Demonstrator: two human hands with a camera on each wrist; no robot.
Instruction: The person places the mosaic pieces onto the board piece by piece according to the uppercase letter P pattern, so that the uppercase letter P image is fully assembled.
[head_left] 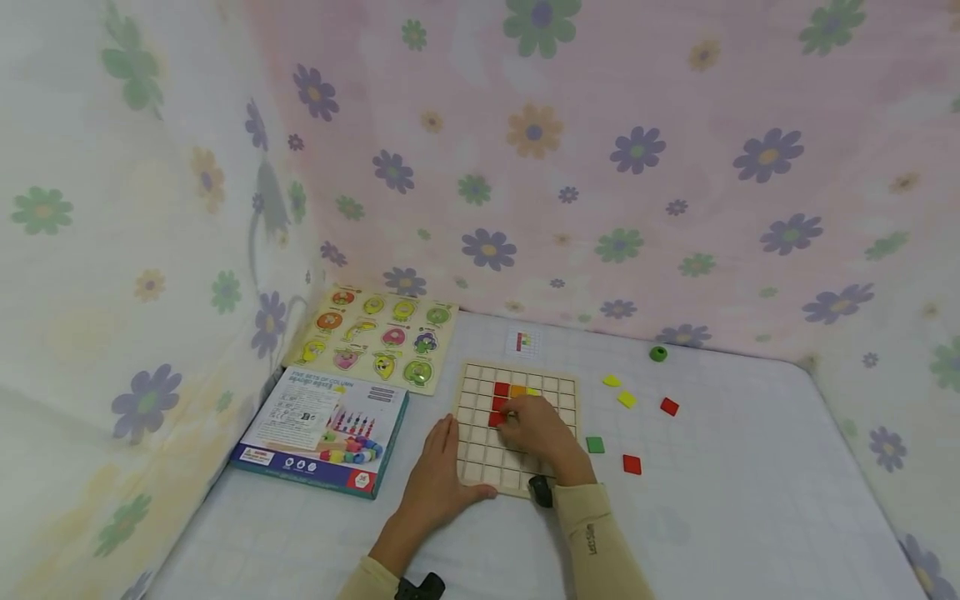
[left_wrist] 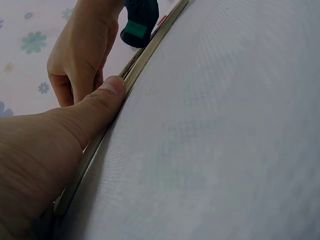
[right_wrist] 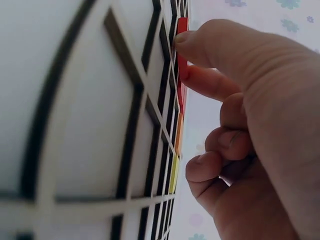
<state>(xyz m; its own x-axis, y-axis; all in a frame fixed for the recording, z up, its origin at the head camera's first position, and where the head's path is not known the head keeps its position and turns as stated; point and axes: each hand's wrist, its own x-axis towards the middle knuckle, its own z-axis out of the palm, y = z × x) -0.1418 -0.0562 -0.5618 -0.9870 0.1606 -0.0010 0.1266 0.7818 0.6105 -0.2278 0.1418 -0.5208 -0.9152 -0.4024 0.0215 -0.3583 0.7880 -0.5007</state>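
Note:
A wooden grid board [head_left: 480, 471] lies on the bed-like white surface. Red tiles [head_left: 501, 389], an orange tile [head_left: 517, 390] and a yellow tile [head_left: 532, 392] sit in its upper cells. My right hand [head_left: 542, 433] is over the board, its thumb and forefinger pinching a red tile [right_wrist: 183, 50] at a cell; the other fingers are curled. My left hand [head_left: 435, 487] lies along the board's left edge with straight fingers. Its thumb [left_wrist: 107, 95] rests against the near edge.
Right of the board lie loose tiles: green [head_left: 595, 445], red [head_left: 632, 464], another red [head_left: 669, 407] and yellow [head_left: 626, 399]. Behind are a green bead [head_left: 657, 354] and a pattern card [head_left: 523, 342]. Leftward are a boxed bead set [head_left: 322, 429] and a fruit puzzle [head_left: 375, 333].

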